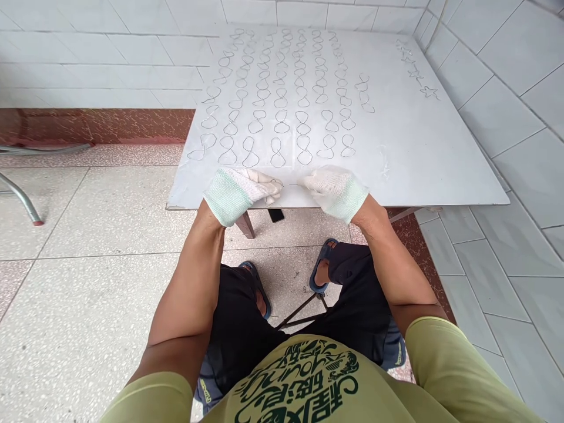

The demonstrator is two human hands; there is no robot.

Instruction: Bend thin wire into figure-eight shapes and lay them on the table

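Note:
Both hands wear white knit gloves with pale green cuffs, held close together over the table's near edge. My left hand (253,187) is closed in a pinch, with a small loop of thin wire (274,181) showing at its fingertips. Across a short gap, my right hand (330,187) is closed on a thin, straight dark end of wire (292,185) that points toward the left hand. Whether both hold the same piece is hidden by the fingers. Just beyond them lie wire figure-eights (304,138) in rows on the white tabletop (423,153).
Several wire stars (429,92) lie at the table's back right, near a lone bent wire piece (365,97). Tiled walls (506,64) border the back and right. Below the near edge are a dark phone-like object (276,215) and a table leg (245,225).

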